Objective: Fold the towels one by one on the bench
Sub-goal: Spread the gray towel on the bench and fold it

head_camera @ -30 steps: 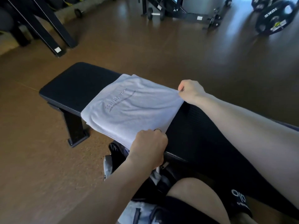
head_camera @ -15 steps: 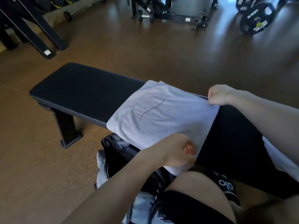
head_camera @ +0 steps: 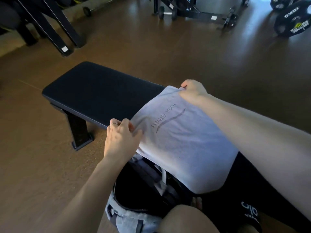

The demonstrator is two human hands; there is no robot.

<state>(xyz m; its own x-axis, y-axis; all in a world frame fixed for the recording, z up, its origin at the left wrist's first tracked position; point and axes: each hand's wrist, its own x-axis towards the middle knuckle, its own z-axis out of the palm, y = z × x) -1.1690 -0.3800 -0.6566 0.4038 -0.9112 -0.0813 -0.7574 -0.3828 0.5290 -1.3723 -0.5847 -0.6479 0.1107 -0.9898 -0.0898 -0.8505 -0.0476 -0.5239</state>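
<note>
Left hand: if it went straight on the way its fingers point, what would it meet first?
The left hand pinches the towel at its near-left corner; going on, probably the black bench pad, though depth is unclear.

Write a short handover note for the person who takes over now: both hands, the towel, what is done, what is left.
Left hand pinches the near left corner of the white towel.
Right hand pinches the far left corner.
The towel lies across the black bench, logo up, already folded at least once.
Left to do: bring the held edge over, flatten, and check the open bag below for more towels.
</note>
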